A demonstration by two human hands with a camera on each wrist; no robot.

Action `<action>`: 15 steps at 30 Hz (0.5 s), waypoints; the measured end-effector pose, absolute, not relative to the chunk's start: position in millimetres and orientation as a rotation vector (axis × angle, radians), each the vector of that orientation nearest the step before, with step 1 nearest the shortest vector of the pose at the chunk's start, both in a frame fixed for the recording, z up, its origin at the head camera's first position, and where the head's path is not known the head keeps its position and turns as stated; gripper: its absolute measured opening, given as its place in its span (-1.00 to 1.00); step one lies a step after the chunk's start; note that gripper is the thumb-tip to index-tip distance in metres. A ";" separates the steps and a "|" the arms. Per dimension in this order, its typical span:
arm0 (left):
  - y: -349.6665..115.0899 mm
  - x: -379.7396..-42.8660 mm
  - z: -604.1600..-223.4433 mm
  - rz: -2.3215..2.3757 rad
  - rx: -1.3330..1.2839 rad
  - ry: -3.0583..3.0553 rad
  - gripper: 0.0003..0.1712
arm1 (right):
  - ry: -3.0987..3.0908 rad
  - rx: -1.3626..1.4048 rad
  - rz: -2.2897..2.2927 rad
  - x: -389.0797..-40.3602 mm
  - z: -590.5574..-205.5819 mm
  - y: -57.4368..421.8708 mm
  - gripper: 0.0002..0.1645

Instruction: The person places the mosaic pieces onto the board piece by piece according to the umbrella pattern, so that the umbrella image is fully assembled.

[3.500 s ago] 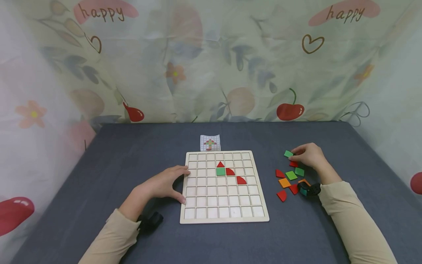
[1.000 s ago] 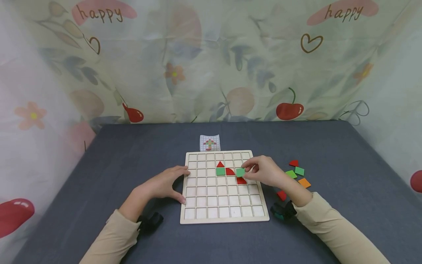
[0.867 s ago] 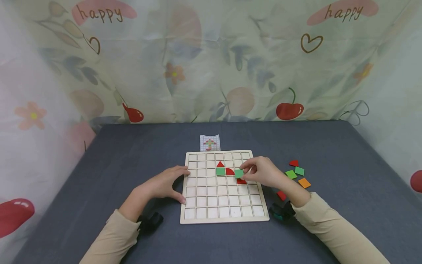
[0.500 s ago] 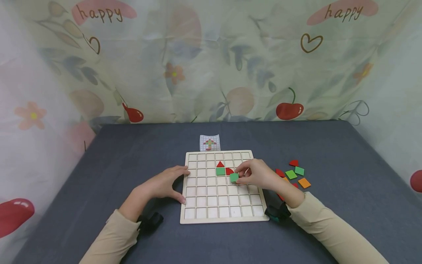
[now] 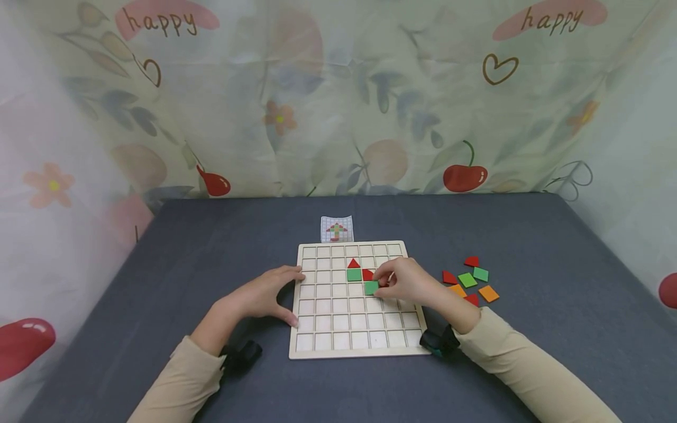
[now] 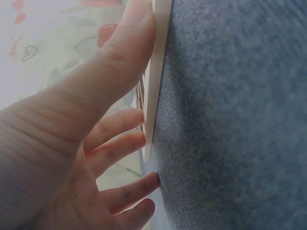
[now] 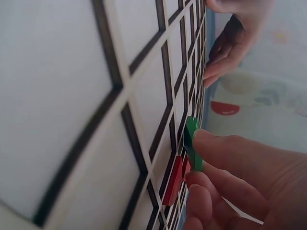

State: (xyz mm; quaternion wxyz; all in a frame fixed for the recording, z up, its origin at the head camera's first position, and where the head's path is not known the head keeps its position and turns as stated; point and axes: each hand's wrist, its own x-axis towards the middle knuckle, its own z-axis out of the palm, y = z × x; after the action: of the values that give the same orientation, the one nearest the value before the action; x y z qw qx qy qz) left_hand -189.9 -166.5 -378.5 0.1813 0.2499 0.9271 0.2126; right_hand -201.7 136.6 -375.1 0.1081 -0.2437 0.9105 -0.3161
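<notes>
A pale wooden grid board (image 5: 359, 355) lies on the table. My left hand (image 5: 261, 294) touches its left edge, thumb and fingers spread along the side; the left wrist view shows the thumb (image 6: 136, 28) on the rim. Over the board, my right hand (image 5: 409, 285) pinches a green square tile (image 5: 371, 288) between thumb and fingers, tilted in the right wrist view, below a red quarter-round tile (image 5: 367, 274). A green square (image 5: 354, 275) and a red triangle (image 5: 353, 264) sit in cells to the left. Another red tile (image 7: 173, 182) is mostly hidden from above by the right hand.
A small pattern card (image 5: 336, 229) lies against the board's far edge. Loose red, green and orange tiles (image 5: 467, 280) are scattered right of the board, near the right forearm. A patterned cloth (image 5: 338, 117) hangs behind the dark table (image 5: 238, 229).
My right hand has picked up the green square from the loose tiles and brought it left over the board, lately sliding left and nearer to me. The left hand has stayed put.
</notes>
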 end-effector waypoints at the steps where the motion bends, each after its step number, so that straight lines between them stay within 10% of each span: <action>1: -166.4 -189.7 -378.3 0.601 0.704 2.617 0.07 | 2.679 -0.709 -0.931 -201.8 -375.3 136.1 -0.76; 15: -166.7 -190.3 -379.5 0.596 0.709 2.625 0.07 | 2.685 -0.655 -0.912 -200.9 -376.9 134.5 -0.76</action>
State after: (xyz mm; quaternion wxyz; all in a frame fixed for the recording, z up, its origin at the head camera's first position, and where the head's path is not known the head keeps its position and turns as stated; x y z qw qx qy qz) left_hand -190.3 -166.7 -379.5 0.1781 0.2506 0.9280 0.2107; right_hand -200.9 134.5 -376.9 0.1155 -0.2235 0.9164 -0.3112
